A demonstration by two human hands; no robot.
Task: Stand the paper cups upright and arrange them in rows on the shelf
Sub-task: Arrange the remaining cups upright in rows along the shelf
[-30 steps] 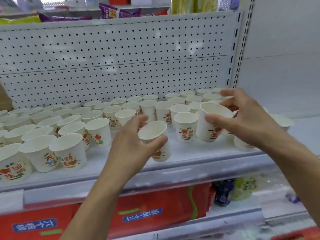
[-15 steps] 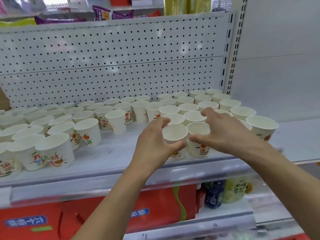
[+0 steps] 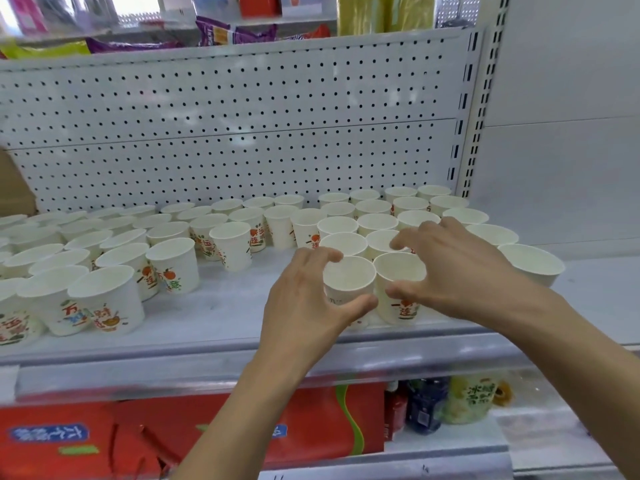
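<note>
Paper cups [image 3: 377, 223], head view: all visible stand upright on the shelf [image 3: 225, 313]. The right block is in tight rows, the left group [image 3: 104, 258] is looser. Left hand [image 3: 304, 306] has fingers and thumb curled round a front-row cup [image 3: 349, 282]. Right hand [image 3: 460, 271] likewise grips the neighbouring cup [image 3: 398, 278]. Judged mostly done; the left group awaits straightening.

The light is bright and even from above, leaving only faint, soft shadows under the paper cups [image 3: 349, 282] at centre, while a blown-out patch glares at the upper left of the frame. My wide lens bows the shelf edge [image 3: 207, 355] and the pegboard [image 3: 242, 133], and I get smeared, soft detail along the top and lower left.
</note>
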